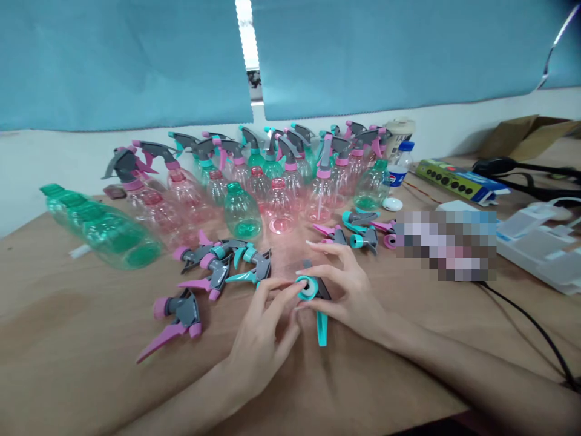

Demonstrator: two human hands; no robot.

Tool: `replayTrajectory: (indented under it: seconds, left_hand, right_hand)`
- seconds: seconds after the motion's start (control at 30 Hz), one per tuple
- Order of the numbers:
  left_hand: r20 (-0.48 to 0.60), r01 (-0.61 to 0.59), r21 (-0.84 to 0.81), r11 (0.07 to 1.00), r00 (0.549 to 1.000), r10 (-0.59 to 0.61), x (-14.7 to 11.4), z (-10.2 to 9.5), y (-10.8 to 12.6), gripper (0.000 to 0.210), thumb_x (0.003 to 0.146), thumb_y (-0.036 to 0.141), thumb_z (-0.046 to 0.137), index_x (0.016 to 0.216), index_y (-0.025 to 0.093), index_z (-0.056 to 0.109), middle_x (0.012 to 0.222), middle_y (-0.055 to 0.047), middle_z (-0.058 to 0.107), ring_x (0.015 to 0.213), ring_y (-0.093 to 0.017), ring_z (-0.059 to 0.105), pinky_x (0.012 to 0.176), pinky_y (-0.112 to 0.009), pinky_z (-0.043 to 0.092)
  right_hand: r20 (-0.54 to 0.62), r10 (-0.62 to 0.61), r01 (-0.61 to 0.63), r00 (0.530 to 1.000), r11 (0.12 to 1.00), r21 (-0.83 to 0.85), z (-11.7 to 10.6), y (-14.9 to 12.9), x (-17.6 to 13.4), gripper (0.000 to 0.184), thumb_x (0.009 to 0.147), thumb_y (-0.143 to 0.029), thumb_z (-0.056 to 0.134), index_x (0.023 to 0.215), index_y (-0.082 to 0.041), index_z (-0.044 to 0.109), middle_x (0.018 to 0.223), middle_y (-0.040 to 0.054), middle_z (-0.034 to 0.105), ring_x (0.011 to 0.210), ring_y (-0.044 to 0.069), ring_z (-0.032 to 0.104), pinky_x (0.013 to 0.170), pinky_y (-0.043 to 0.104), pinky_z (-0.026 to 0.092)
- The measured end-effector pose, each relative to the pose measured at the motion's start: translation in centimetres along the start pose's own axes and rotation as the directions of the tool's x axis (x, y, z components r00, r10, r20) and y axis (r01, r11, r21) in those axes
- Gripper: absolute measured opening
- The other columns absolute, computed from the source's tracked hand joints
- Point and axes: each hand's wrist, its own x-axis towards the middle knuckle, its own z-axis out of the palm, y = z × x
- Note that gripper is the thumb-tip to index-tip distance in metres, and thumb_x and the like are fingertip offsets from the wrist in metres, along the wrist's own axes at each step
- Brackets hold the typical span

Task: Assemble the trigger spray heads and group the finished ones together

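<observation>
A teal and grey spray trigger head is held low above the wooden table, its round collar facing me. My right hand grips it from the right, with the thumb below and fingers above. From the left, my left hand has its fingers closed at the collar, one fingertip at the opening. Left of my hands lie several loose trigger heads, among them a pink and grey one and a teal one. More loose trigger heads, including a teal one, lie beyond my right hand.
Clear pink and green bottles stand behind, several with trigger heads; an open green bottle is near the front. Green bottles lie at left. At right are a Pepsi bottle, a yellow-blue box, a white plastic tray and a black cable.
</observation>
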Motion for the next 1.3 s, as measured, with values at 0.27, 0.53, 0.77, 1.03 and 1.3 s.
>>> replayTrajectory:
  seconds: [0.27, 0.53, 0.77, 1.03, 1.3]
  left_hand:
    - [0.022, 0.044, -0.059, 0.997, 0.999, -0.043, 0.2, 0.0, -0.2, 0.042, 0.085, 0.002, 0.041, 0.120, 0.024, 0.048, 0.113, -0.007, 0.043, 0.089, -0.015, 0.058, 0.079, -0.032, 0.054]
    - [0.043, 0.082, -0.110, 0.991, 0.996, -0.078, 0.4, 0.0, -0.3, 0.038, 0.084, 0.004, 0.041, 0.116, 0.024, 0.048, 0.109, -0.005, 0.044, 0.077, -0.012, 0.057, 0.074, -0.030, 0.053]
    - [0.017, 0.061, -0.185, 0.981, 0.998, -0.059, 1.0, -0.2, -0.4, 0.036, 0.080, 0.003, 0.042, 0.109, 0.022, 0.051, 0.107, -0.004, 0.042, 0.078, -0.012, 0.054, 0.072, -0.028, 0.052]
    - [0.073, 0.059, -0.250, 0.966, 0.996, -0.042, 0.9, -0.3, -0.2, 0.046, 0.071, -0.002, 0.039, 0.109, 0.022, 0.049, 0.113, -0.006, 0.039, 0.094, -0.016, 0.052, 0.078, -0.031, 0.052]
    - [0.013, 0.116, -0.165, 0.979, 0.993, -0.116, 0.5, -0.1, -0.3, 0.045, 0.076, 0.000, 0.040, 0.114, 0.024, 0.049, 0.109, -0.005, 0.044, 0.075, -0.012, 0.055, 0.072, -0.030, 0.053]
  right_hand:
    - [0.058, 0.023, -0.029, 0.998, 0.994, 0.110, 0.5, 0.5, -0.4, 0.029, 0.077, -0.034, 0.072, 0.101, -0.020, 0.066, 0.127, 0.0119, 0.052, 0.117, 0.025, 0.050, 0.096, 0.042, 0.046]
    - [0.095, 0.077, -0.090, 0.993, 0.986, 0.143, 0.6, 0.1, -0.4, 0.026, 0.076, -0.032, 0.072, 0.099, -0.021, 0.065, 0.119, 0.0102, 0.055, 0.113, 0.023, 0.053, 0.093, 0.040, 0.049]
    - [0.106, 0.110, -0.125, 0.988, 0.982, 0.143, 0.6, -0.3, -0.5, 0.026, 0.075, -0.026, 0.073, 0.098, -0.020, 0.064, 0.113, 0.0085, 0.058, 0.108, 0.022, 0.055, 0.091, 0.037, 0.050]
    - [0.081, 0.103, -0.114, 0.991, 0.984, 0.139, 0.5, 0.0, -0.4, 0.023, 0.079, -0.030, 0.069, 0.100, -0.022, 0.064, 0.112, 0.0084, 0.059, 0.106, 0.023, 0.058, 0.088, 0.039, 0.052]
    - [0.063, 0.075, -0.084, 0.995, 0.986, 0.141, 0.4, 0.1, -0.5, 0.027, 0.077, -0.031, 0.072, 0.100, -0.020, 0.063, 0.109, 0.0087, 0.060, 0.104, 0.022, 0.059, 0.088, 0.037, 0.052]
